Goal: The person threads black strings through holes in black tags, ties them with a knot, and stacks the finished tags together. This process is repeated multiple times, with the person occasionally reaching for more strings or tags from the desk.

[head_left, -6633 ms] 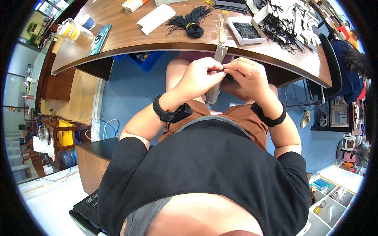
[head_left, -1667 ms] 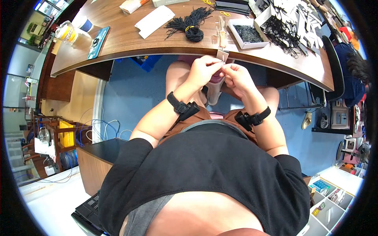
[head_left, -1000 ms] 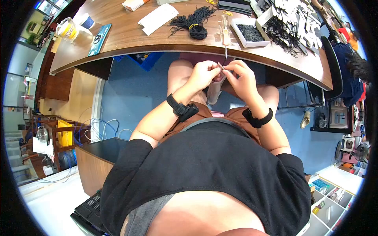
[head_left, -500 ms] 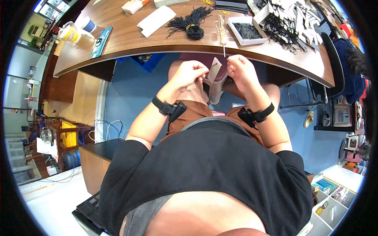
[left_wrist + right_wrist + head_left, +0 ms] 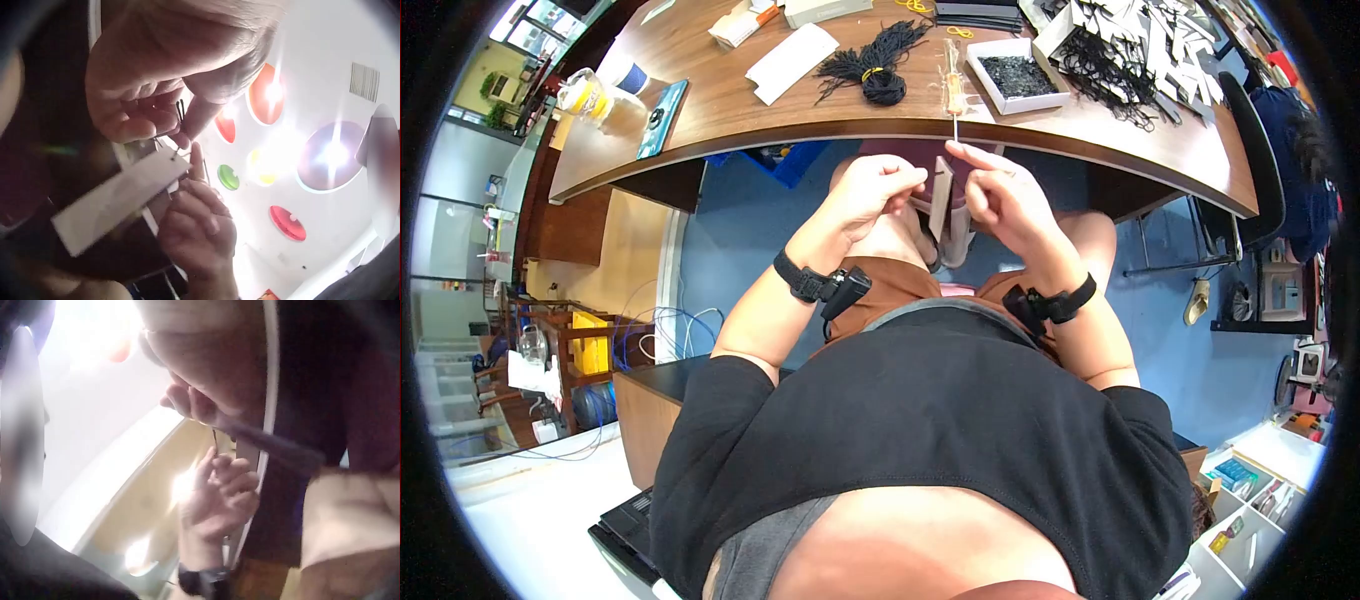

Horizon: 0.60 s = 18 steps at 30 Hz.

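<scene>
The left hand (image 5: pixel 868 198) pinches a black cord between thumb and index finger. From the cord hangs a pale rectangular tag (image 5: pixel 941 203), seen nearly edge-on; the left wrist view shows the tag (image 5: pixel 119 203) broadside, with a small dark loop (image 5: pixel 180 111) rising above the fingertips. The right hand (image 5: pixel 1012 203) has its index finger extended to the tip of a thin metal rod (image 5: pixel 956 128) that juts past the table edge. Its other fingers are bent, and whether they hold anything is hidden. The rod's light handle (image 5: pixel 954 92) lies taped down on the table.
On the wooden table (image 5: pixel 730 118) lie a bundle of black cords (image 5: pixel 884 86), a white tray of small black pieces (image 5: pixel 1055 98), and a heap of tags and cords (image 5: pixel 1115 75). A bottle (image 5: pixel 588 98) stands at the left. Legs are below the hands.
The right index finger has straightened out to the rod's tip, and the right hand has shifted slightly left. The tag hangs closer to upright. The left hand keeps its pinch.
</scene>
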{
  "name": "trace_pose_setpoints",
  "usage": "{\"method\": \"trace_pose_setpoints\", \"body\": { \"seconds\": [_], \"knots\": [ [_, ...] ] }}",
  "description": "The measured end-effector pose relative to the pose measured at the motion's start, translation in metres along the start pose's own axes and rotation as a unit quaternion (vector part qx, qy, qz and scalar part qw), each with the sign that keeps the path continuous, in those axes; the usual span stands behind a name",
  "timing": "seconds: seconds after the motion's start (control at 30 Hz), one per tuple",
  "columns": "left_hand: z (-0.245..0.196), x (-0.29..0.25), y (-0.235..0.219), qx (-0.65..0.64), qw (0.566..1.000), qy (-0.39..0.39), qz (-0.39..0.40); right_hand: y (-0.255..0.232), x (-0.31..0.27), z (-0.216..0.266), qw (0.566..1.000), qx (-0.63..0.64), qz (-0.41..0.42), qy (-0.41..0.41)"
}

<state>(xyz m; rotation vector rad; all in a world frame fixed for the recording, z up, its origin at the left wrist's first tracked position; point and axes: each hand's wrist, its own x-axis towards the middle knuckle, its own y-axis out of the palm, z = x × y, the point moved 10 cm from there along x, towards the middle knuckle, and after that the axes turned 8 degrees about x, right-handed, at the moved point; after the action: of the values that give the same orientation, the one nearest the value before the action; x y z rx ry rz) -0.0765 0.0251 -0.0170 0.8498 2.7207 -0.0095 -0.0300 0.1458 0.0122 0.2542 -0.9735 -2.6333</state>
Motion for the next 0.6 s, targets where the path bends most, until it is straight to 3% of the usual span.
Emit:
{"method": "trace_pose_setpoints", "body": {
  "seconds": [0.03, 0.07, 0.1, 0.17, 0.2, 0.3, 0.37, 0.4, 0.47, 0.53, 0.57, 0.6],
  "knots": [
    [-0.002, 0.000, 0.005, -0.033, 0.999, -0.007, -0.003, 0.001, -0.003, 0.008, 0.986, -0.163, -0.025, -0.018],
    [-0.005, -0.001, 0.012, -0.066, 0.998, -0.013, -0.006, 0.009, 0.000, 0.015, 0.947, -0.308, -0.024, -0.092],
    [-0.005, -0.001, 0.017, -0.099, 0.995, -0.020, -0.009, 0.029, -0.005, 0.031, 0.872, -0.464, -0.053, -0.147],
    [0.007, 0.006, 0.027, -0.160, 0.987, -0.015, 0.033, 0.046, -0.005, 0.033, 0.731, -0.655, -0.068, -0.176],
    [0.011, 0.008, 0.033, -0.185, 0.981, -0.031, 0.052, 0.049, -0.006, 0.035, 0.709, -0.660, -0.084, -0.234],
    [0.013, 0.002, 0.046, -0.269, 0.955, -0.075, 0.102, 0.043, -0.006, 0.036, 0.660, -0.688, -0.130, -0.273],
    [0.007, -0.006, 0.048, -0.295, 0.941, -0.093, 0.140, 0.046, -0.010, 0.040, 0.673, -0.663, -0.129, -0.303],
    [-0.001, -0.006, 0.034, -0.174, 0.975, -0.030, 0.131, 0.049, -0.012, 0.044, 0.678, -0.650, -0.128, -0.318],
    [-0.020, -0.009, 0.013, 0.074, 0.987, 0.098, 0.104, 0.037, -0.008, 0.049, 0.774, -0.569, -0.131, -0.244],
    [-0.046, -0.013, 0.008, 0.181, 0.957, 0.225, -0.013, 0.029, -0.007, 0.051, 0.882, -0.422, -0.125, -0.168],
    [-0.060, -0.019, 0.011, 0.233, 0.927, 0.285, -0.072, 0.029, -0.007, 0.051, 0.916, -0.358, -0.110, -0.145],
    [-0.072, -0.027, 0.025, 0.229, 0.922, 0.307, -0.059, 0.032, -0.007, 0.052, 0.950, -0.277, -0.088, -0.118]
  ]
}}
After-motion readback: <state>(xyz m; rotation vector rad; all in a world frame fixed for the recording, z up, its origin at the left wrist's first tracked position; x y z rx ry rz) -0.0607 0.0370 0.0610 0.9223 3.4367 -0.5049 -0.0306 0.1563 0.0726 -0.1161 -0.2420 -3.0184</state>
